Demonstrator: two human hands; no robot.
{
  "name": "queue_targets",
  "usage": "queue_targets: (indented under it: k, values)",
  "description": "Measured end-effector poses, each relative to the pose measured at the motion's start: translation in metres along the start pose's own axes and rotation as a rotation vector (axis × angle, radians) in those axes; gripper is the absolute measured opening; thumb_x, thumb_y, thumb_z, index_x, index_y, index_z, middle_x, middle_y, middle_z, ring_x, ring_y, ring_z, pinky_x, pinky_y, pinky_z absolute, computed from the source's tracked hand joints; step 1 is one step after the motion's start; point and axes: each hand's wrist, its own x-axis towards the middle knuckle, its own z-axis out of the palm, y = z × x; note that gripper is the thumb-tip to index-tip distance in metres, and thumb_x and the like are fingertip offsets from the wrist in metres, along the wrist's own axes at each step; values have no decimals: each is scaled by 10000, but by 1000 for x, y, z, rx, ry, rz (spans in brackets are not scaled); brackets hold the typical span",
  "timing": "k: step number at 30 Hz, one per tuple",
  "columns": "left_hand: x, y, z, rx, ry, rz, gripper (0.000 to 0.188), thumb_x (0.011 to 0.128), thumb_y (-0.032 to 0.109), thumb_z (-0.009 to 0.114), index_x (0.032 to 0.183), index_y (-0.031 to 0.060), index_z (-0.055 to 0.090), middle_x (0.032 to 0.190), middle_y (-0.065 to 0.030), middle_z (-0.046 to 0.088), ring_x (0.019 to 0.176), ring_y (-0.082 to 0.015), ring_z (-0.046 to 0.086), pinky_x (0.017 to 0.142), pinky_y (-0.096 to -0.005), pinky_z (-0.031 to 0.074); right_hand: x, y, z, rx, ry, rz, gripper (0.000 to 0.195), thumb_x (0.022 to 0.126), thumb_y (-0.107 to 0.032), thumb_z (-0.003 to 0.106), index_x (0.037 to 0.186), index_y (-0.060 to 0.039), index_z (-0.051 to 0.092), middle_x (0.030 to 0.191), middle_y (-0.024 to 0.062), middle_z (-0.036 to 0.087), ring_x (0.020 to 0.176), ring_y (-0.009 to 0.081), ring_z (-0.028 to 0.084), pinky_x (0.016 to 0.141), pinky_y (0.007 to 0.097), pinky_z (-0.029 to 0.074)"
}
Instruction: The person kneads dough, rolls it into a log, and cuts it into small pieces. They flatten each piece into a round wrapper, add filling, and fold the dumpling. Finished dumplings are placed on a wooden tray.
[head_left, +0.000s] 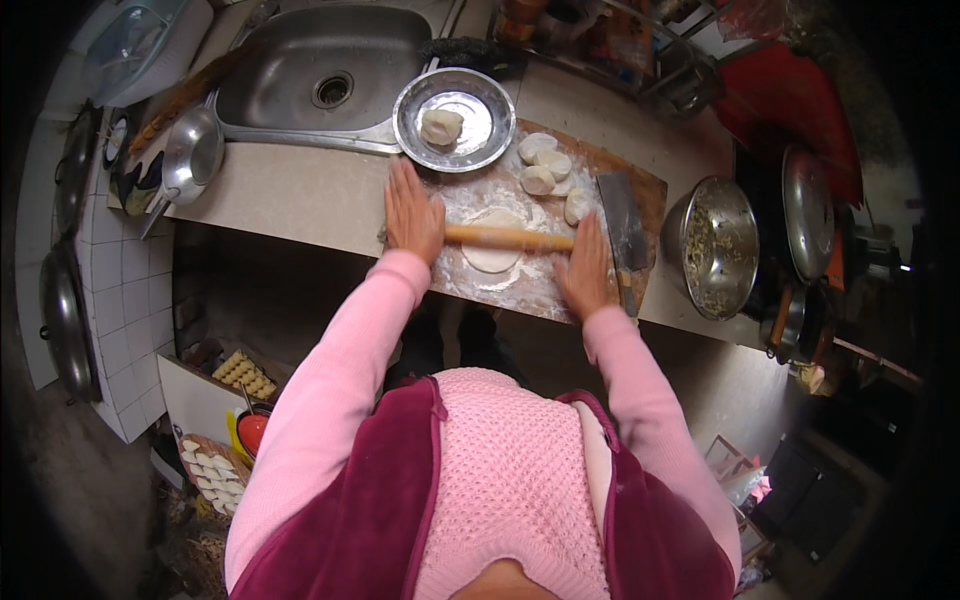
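A wooden rolling pin (510, 238) lies across a flat round of dough (491, 259) on a floured wooden board (540, 304). My left hand (414, 214) presses on the pin's left end, with fingers stretched out. On the right end rests my right hand (586, 266), also with straight fingers and slightly blurred. Several dough pieces (551, 163) sit on the board beyond the pin. To their right lies a cleaver (624, 221), its handle close to my right wrist. Past my left fingertips stands a steel bowl (405, 142) holding a dough lump (441, 127).
A steel sink (277, 82) lies at the back left, with a metal ladle (193, 150) near its corner. On the right stands a metal mixing bowl (739, 247) with chopped filling inside. Low on the left, a board (196, 442) carries several shaped dough pieces.
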Motion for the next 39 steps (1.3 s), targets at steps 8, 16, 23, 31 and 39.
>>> queue_targets:
  k: [8, 16, 23, 31, 39]
  values:
    - [-10, 2, -8, 34, -36, -34, 731, 925, 209, 488, 1486, -96, 133, 1544, -294, 176, 1437, -400, 197, 1187, -468, 130, -1, -3, -5, -92, 10, -5, 913, 821, -223, 673, 1509, 40, 134, 1581, 225, 149, 1470, 355, 143, 1192, 452, 112]
    - [-10, 7, -24, 51, -233, -20, 744, 918, 228, 500, 1486, -94, 141, 1551, -284, 170, 1449, -381, 187, 1191, -448, 144, -23, 1, 1, -51, -303, 15, 1017, 766, -268, 733, 1505, 45, 108, 1574, 244, 137, 1467, 370, 138, 1181, 487, 104]
    - [0, -5, -11, 26, -176, -36, 760, 895, 243, 525, 1486, -79, 171, 1547, -275, 200, 1454, -367, 184, 1190, -443, 146, -16, -8, 4, 42, -26, 37, 927, 805, -233, 698, 1501, 48, 154, 1570, 257, 151, 1466, 380, 142, 1187, 476, 115]
    - [12, 1, -13, 25, -48, -29, 738, 905, 230, 522, 1488, -68, 180, 1550, -265, 196, 1454, -373, 177, 1189, -451, 144, -10, -4, 7, 3, 28, 5, 917, 822, -232, 675, 1509, 40, 131, 1580, 238, 134, 1471, 380, 117, 1190, 468, 103]
    - [-20, -4, -20, 37, -341, -130, 766, 892, 221, 546, 1489, -71, 165, 1555, -271, 169, 1445, -388, 197, 1184, -445, 156, -19, -10, -8, -84, -215, -45, 962, 797, -254, 720, 1495, 64, 139, 1569, 272, 125, 1465, 389, 136, 1190, 475, 114]
